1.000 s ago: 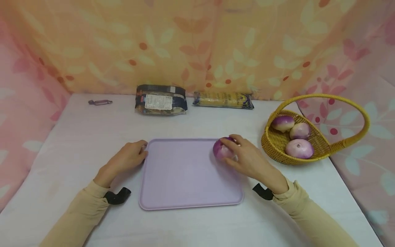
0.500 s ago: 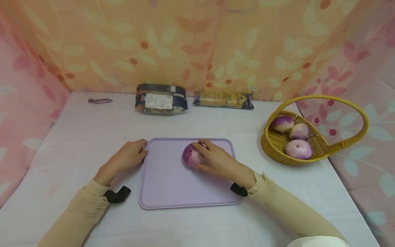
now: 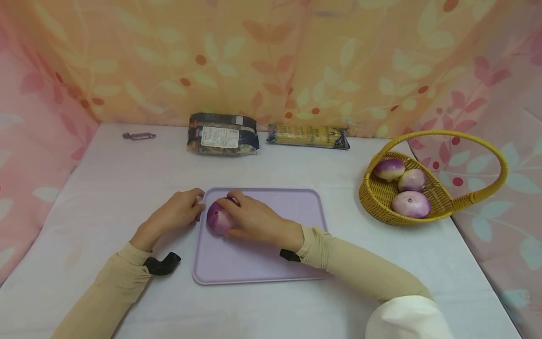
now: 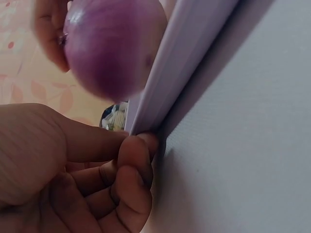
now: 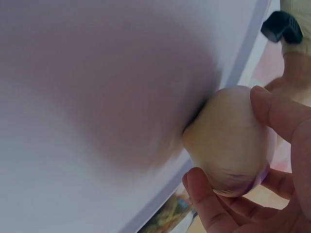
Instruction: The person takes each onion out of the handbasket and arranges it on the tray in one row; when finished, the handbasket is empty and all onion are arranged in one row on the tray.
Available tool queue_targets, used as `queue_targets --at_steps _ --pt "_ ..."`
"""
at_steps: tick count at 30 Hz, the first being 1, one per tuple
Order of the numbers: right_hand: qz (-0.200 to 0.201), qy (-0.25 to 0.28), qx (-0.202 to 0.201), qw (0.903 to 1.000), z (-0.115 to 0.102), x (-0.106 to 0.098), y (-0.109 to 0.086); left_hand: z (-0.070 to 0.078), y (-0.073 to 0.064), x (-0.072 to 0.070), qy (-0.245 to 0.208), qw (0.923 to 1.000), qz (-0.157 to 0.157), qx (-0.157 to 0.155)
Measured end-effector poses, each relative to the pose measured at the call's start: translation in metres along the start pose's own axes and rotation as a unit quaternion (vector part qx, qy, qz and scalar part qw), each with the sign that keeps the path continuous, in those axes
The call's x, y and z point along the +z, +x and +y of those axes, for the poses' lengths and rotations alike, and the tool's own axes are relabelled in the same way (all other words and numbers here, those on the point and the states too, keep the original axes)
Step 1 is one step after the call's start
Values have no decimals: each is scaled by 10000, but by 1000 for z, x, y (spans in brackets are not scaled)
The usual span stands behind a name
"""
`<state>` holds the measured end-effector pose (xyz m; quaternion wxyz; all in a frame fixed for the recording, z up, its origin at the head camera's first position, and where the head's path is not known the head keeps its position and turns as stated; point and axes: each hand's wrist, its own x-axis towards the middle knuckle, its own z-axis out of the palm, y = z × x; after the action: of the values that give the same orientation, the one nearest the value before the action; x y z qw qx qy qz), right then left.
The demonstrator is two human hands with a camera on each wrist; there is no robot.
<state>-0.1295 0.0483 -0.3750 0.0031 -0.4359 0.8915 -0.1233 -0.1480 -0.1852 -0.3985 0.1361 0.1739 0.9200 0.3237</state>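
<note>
My right hand point(image 3: 259, 224) grips a purple-and-white turnip point(image 3: 218, 219) over the left part of a lilac tray point(image 3: 262, 263). Thumb and fingers wrap its sides in the right wrist view, where the pale, tapering underside of the turnip point(image 5: 231, 138) faces the tray surface. At the tray's left edge, my left hand point(image 3: 174, 215) pinches the rim; the left wrist view has its thumb and curled fingers point(image 4: 133, 158) meeting on that rim. There the purple top of the turnip point(image 4: 114, 48) looms just above the edge, close to the left hand.
A yellow wicker basket point(image 3: 374, 209) with a tall handle stands at the right, holding three turnips point(image 3: 410, 204). Along the back lie a dark labelled food packet point(image 3: 222, 135), a yellow packet of noodles point(image 3: 308, 136) and a small peeler-like tool point(image 3: 139, 136).
My right hand has carried the turnip leftward across the tray, from its right edge to its left side. The left hand has stayed at the tray's left rim.
</note>
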Motion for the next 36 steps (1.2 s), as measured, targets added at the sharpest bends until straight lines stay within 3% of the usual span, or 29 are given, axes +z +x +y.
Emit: queue_targets --at_steps 7,14,18,22,25,31,33,36 --pt "-81 -167 -68 9998 -11 5 9 -3 4 0 -309 9992 -238 -44" --pt "-200 -46 297 9993 -6 1 -2 -1 5 0 -296 9992 -281 -55" --pt "-52 -47 649 9979 12 -11 -27 0 5 1 -337 9987 -352 -114" --pt "508 -260 1231 9907 49 -27 -75 0 4 3 -359 9985 -390 -128" --pt "1214 -470 1976 9716 79 -44 -122 1 5 2 -329 9988 -362 -46" --pt "2457 -887 3243 9092 130 -82 -211 -1 6 -3 -237 9992 -317 5" --pt "2447 -1010 3624 8936 143 -90 -234 -2 5 -4 -254 9990 -369 -64" --pt "1957 -962 4093 8859 161 -98 -255 -5 4 -3 -297 9985 -429 -188"
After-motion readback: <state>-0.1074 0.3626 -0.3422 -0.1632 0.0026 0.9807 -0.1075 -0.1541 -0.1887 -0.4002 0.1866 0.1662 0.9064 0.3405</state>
